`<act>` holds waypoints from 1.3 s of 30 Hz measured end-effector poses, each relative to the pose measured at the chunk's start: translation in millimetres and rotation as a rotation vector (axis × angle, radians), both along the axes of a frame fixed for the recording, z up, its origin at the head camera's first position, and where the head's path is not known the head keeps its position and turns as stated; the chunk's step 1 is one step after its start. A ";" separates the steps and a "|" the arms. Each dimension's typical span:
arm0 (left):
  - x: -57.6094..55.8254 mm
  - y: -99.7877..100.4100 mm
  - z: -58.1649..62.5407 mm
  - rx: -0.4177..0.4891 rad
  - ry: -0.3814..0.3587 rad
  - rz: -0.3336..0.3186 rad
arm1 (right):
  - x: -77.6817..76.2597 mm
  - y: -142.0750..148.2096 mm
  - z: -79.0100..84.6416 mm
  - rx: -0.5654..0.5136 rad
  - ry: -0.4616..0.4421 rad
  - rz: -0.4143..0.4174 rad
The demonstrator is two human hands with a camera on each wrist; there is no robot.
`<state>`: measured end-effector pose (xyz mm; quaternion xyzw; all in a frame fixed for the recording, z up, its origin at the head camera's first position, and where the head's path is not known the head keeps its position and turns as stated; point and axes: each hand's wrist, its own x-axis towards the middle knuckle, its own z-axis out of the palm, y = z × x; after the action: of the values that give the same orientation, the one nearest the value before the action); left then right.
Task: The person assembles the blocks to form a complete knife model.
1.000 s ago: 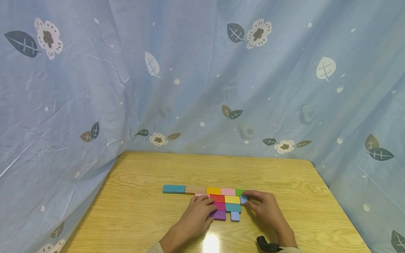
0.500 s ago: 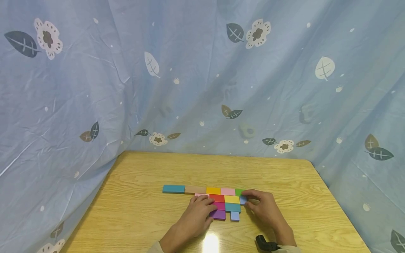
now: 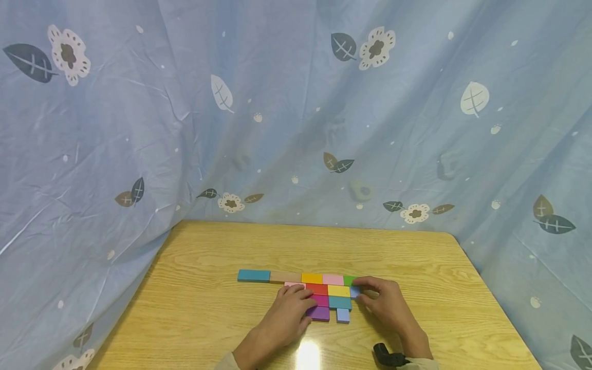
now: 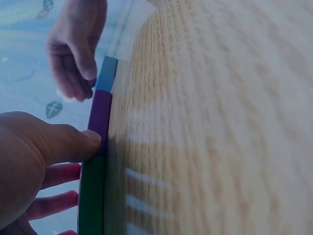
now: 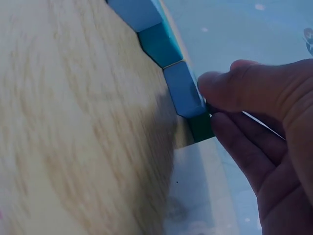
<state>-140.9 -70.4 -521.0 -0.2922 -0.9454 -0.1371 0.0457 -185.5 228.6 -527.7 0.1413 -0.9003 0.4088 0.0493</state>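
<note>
Coloured wooden blocks lie flat in joined rows on the table. My left hand (image 3: 287, 313) rests on their left side, fingertips over the pink block (image 3: 294, 284) and the magenta block (image 3: 320, 300). Its thumb presses the near side of the purple block (image 4: 100, 112), beside a dark green block (image 4: 92, 196). At the right end my right hand (image 3: 386, 303) pinches at the small light blue block (image 5: 183, 90), thumb on its upper edge. The index fingertip lies at the green block (image 5: 200, 127) behind. Between the hands sit red (image 3: 316, 289), yellow (image 3: 339, 291) and teal (image 3: 339, 302) blocks.
The back row runs left through pink (image 3: 333, 280), orange (image 3: 312, 278) and plain wood (image 3: 285, 276) blocks to a blue one (image 3: 254, 276). Another light blue block (image 3: 343, 315) lies at the front. A patterned curtain (image 3: 296, 113) surrounds the wooden table (image 3: 208, 246).
</note>
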 end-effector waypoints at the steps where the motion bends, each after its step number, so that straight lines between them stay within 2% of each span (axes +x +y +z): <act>1: 0.0 -0.1 -0.4 0.000 0.000 0.000 | 0.5 1.0 -0.1 -0.019 -0.002 0.000; 8: -0.3 -0.2 -1.3 -0.002 0.016 -0.006 | 12.6 17.1 -0.6 -0.299 -0.051 0.039; 14: 1.0 -0.2 -0.4 -0.005 0.009 -0.008 | 33.7 23.8 -2.9 -0.423 -0.163 0.090; 20: 0.7 -0.5 1.3 -0.005 0.009 -0.008 | 48.6 15.1 -7.1 -0.453 -0.262 0.171; 27: 0.8 -1.0 0.7 0.001 -0.001 -0.005 | 50.6 3.3 -14.5 -0.412 -0.336 0.278; 36: 1.5 -0.9 1.3 -0.001 -0.005 0.000 | 57.2 2.4 -11.1 -0.358 -0.346 0.327; 39: 1.9 -0.6 0.7 -0.002 -0.006 0.004 | 60.3 2.3 -8.0 -0.369 -0.333 0.280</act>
<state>-139.0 -71.1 -520.3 -0.2900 -0.9462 -0.1369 0.0429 -125.1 230.9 -535.7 0.1835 -0.7782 0.5861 -0.1313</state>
